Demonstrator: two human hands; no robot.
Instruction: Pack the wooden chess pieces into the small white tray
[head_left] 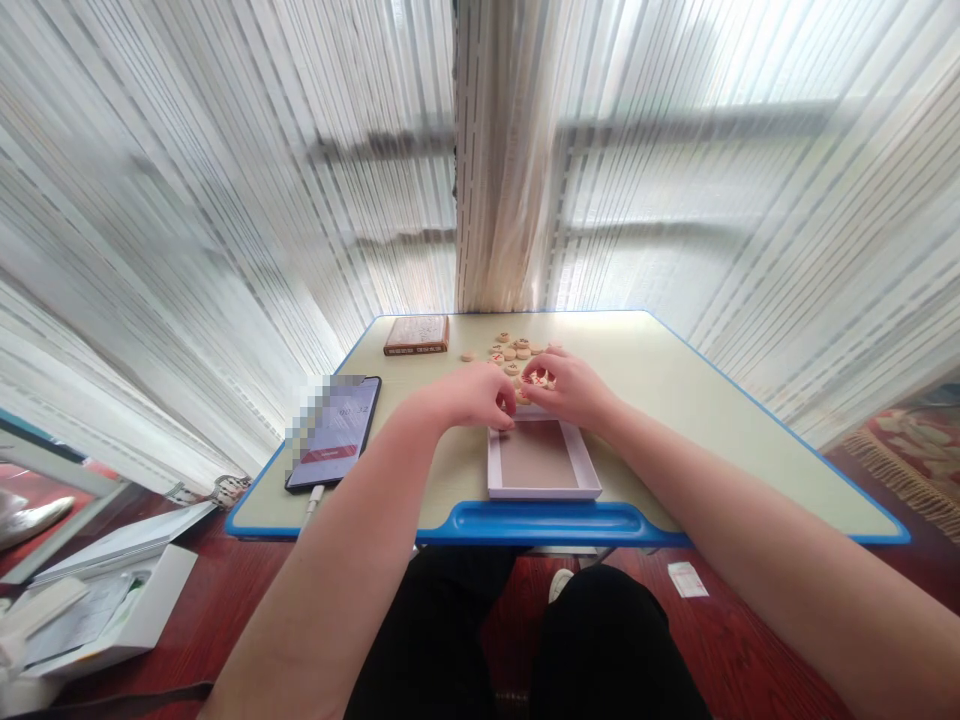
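Round wooden Chinese chess pieces (510, 354) with red and dark characters lie in a loose cluster on the table. My right hand (566, 384) is bent over the near end of the cluster, its thumb and fingers curled around Chinese chess pieces. Beside it, my left hand (476, 395) hangs over the far left corner of a shallow white box (544, 455). Its fingers are curled in towards the thumb; whether a piece sits between them is hidden. The box has a plain brownish inside, and its far edge is partly covered by my hands.
The pale table (697, 440) has a blue rim and a blue front tray (547, 522). A brown box (417, 335) lies at the back left. A phone (337, 435) with a white cable (313, 497) is at the left edge. Curtains (495, 150) hang behind.
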